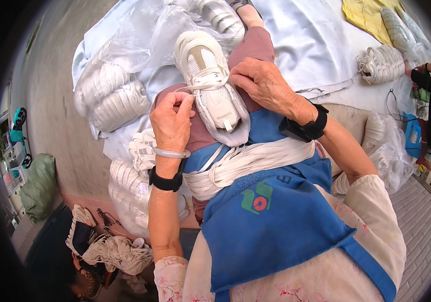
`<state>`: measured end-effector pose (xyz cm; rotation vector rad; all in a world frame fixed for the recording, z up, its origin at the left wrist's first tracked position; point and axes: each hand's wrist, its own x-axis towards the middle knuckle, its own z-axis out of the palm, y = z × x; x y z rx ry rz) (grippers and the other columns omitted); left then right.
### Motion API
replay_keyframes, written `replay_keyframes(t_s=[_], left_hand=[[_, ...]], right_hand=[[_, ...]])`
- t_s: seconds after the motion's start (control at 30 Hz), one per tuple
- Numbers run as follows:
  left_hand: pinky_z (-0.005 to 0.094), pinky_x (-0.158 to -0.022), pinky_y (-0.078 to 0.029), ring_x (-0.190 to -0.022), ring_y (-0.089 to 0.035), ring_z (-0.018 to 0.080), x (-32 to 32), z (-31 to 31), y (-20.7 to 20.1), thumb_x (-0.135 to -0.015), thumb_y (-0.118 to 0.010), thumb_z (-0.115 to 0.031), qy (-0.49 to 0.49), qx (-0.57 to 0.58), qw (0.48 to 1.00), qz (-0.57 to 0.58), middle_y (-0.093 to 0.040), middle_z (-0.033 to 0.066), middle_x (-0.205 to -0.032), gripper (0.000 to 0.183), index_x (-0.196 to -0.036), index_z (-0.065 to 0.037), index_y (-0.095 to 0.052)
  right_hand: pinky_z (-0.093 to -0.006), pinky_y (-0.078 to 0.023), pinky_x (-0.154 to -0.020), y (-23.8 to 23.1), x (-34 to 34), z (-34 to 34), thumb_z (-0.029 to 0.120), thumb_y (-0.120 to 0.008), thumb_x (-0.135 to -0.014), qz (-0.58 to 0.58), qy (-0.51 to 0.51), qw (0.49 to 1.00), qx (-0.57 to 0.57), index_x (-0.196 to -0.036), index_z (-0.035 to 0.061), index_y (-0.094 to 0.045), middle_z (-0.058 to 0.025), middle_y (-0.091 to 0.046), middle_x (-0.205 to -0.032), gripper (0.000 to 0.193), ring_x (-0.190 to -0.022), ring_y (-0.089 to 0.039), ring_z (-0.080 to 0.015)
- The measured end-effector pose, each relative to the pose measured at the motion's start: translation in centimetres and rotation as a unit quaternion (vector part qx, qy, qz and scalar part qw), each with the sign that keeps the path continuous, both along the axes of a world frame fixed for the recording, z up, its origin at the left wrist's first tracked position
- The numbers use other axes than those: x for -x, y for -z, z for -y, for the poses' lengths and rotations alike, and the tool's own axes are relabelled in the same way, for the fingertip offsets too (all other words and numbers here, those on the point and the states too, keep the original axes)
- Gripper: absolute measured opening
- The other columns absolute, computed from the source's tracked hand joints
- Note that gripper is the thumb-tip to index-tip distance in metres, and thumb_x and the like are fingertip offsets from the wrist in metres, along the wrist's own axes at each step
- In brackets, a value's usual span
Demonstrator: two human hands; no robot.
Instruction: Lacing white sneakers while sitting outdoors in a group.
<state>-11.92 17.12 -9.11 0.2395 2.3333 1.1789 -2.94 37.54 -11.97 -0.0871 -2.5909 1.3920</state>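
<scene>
Off-white mesh-and-panel sneaker (220,104) on the lap, between the two hands. Left hand (171,121) just off the shoe's left side, thumb and index pinching flat white shoelace (209,81). Right hand (264,85) at the shoe's right edge, fingertips drawn together beside the lacing; can't tell if lace is between them. Lace crosses the shoe's upper, between the hands. Thick bundle of flat white laces (250,162) lies across blue cloth apron (276,226), nearer the body than the shoe.
</scene>
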Motion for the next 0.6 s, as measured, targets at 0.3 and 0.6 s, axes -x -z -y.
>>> replay_keyframes(t_s=[0.3,0.6], left_hand=[[0.04,-0.078,-0.047,-0.088,-0.06,0.0332,-1.7,0.1,-1.4,-0.081,-0.069,-0.025,0.194,0.129,0.912,-0.336,-0.062,0.0169,-0.096,0.032,-0.1,0.0,-0.062],[0.043,-0.077,-0.047,-0.086,-0.059,0.0364,-2.0,-0.6,-0.3,-0.078,-0.057,-0.008,0.196,0.135,0.916,-0.323,-0.061,0.0203,-0.093,0.024,-0.1,0.002,-0.061]], right_hand=[[-0.0301,-0.048,-0.069,0.0,-0.3,-0.1,0.013,-0.061,-0.086,0.053,-0.006,0.996,0.067,-0.09,-0.001,-0.065,-0.0104,-0.064,-0.08,0.015,-0.073,-0.059,-0.0208],[-0.0338,-0.049,-0.066,0.0,1.2,-0.4,0.016,-0.057,-0.086,0.048,-0.082,0.993,-0.068,-0.086,-0.002,-0.065,-0.0163,-0.065,-0.079,0.019,-0.071,-0.062,-0.0296]])
